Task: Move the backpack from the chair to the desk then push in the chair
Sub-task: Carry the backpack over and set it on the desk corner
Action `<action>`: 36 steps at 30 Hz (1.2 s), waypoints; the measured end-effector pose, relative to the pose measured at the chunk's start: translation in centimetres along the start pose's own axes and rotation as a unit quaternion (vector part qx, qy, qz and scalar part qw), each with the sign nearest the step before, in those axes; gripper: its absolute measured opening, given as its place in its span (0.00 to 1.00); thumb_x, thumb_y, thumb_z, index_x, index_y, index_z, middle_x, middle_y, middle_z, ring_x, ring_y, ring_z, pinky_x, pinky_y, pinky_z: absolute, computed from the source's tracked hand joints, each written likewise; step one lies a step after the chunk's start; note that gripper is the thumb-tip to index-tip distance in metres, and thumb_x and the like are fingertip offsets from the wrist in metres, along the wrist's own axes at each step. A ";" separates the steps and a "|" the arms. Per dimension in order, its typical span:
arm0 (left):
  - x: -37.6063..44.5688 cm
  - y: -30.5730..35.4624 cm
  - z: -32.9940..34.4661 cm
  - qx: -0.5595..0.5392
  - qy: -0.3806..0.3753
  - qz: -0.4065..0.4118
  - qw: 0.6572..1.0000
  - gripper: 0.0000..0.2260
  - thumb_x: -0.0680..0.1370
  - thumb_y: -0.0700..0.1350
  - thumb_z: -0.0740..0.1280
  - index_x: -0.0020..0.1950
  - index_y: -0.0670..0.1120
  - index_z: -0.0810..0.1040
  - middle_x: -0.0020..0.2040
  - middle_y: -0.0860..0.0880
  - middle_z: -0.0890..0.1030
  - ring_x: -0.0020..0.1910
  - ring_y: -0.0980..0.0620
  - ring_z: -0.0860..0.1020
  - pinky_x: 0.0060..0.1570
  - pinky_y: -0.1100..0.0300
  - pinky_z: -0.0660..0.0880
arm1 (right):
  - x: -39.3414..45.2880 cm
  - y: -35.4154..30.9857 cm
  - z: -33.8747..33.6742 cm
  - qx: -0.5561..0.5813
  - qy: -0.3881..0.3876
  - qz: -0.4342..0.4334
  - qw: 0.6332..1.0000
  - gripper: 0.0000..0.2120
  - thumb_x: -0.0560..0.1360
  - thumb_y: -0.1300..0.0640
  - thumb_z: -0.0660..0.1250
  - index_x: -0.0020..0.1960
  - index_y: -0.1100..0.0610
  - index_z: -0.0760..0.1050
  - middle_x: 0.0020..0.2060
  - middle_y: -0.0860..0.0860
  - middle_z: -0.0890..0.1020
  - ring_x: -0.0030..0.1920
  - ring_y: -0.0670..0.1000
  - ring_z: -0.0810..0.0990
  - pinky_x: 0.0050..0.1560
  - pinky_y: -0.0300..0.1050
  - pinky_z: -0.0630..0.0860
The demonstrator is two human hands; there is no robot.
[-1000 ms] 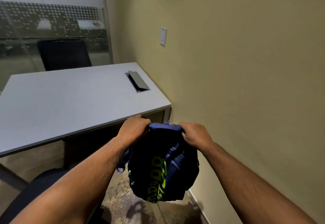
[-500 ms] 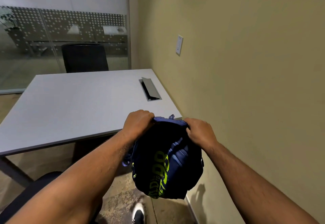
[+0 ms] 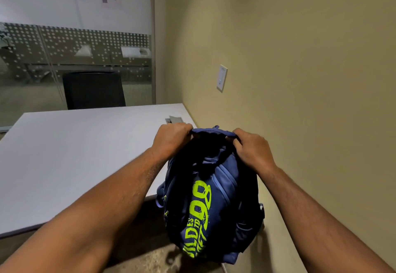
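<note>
Backpack (image 3: pixel 212 197), navy with lime lettering, hangs at the worktop's (image 3: pixel 75 159) near right corner, beside the wall. I hold its top edge, left hand (image 3: pixel 171 138) and right hand (image 3: pixel 250 148) both clenched on it; its contents are hidden.

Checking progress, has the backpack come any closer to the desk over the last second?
Yes. The backpack, gripped by left hand and right hand, has risen; its top now overlaps the desk corner.

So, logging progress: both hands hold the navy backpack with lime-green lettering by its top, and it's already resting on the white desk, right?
Not resting: the head view shows the navy backpack with lime-green lettering hanging in the air at the white desk's corner, both hands holding its top.
</note>
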State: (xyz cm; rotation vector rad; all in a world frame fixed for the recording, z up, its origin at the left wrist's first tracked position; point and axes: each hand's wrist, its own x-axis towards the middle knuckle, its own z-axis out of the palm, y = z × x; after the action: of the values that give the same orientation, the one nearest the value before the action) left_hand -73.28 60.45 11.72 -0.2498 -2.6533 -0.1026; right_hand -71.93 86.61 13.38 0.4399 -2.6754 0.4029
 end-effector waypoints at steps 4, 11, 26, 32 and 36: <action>6.4 -2.7 0.1 -0.008 0.011 0.022 1.000 0.15 0.81 0.59 0.61 0.54 0.50 0.81 0.50 0.47 0.85 0.48 0.38 0.83 0.41 0.53 0.72 | 5.2 -0.2 -0.3 0.016 0.031 0.007 0.999 0.09 0.83 0.47 0.63 0.53 0.51 0.78 0.40 0.54 0.85 0.42 0.62 0.81 0.40 0.53 0.74; 15.9 -5.0 -1.0 -0.028 0.040 0.087 0.995 0.06 0.81 0.45 0.63 0.56 0.49 0.76 0.51 0.46 0.84 0.45 0.37 0.82 0.38 0.50 0.74 | 12.5 -0.9 0.0 0.006 0.118 0.035 0.992 0.08 0.82 0.52 0.64 0.48 0.55 0.76 0.32 0.52 0.79 0.33 0.60 0.76 0.33 0.50 0.66; 28.1 -6.0 2.4 -0.137 0.057 0.076 0.986 0.10 0.79 0.33 0.63 0.59 0.41 0.74 0.53 0.40 0.81 0.48 0.36 0.79 0.47 0.43 0.76 | 23.1 -0.4 3.9 0.022 0.202 0.053 0.978 0.12 0.82 0.52 0.66 0.44 0.59 0.75 0.28 0.50 0.73 0.29 0.59 0.73 0.32 0.48 0.65; 32.6 -6.0 4.7 -0.144 0.042 0.076 0.986 0.11 0.79 0.33 0.64 0.60 0.41 0.75 0.54 0.41 0.81 0.49 0.36 0.79 0.48 0.42 0.77 | 26.7 1.6 6.3 0.053 0.197 0.072 0.976 0.11 0.83 0.52 0.66 0.46 0.58 0.76 0.30 0.48 0.74 0.29 0.57 0.74 0.32 0.46 0.65; 34.9 -5.9 6.5 -0.148 0.034 0.076 0.985 0.12 0.78 0.32 0.65 0.61 0.42 0.75 0.55 0.41 0.80 0.50 0.37 0.79 0.48 0.44 0.77 | 28.3 3.1 7.7 0.055 0.190 0.070 0.978 0.13 0.84 0.51 0.65 0.46 0.59 0.76 0.31 0.50 0.77 0.29 0.56 0.74 0.32 0.47 0.67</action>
State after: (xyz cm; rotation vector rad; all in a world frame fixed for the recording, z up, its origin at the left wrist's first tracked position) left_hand -107.81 60.99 21.93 -0.5353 -2.5337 -0.4493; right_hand -100.29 79.95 18.02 0.1808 -2.3242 0.6138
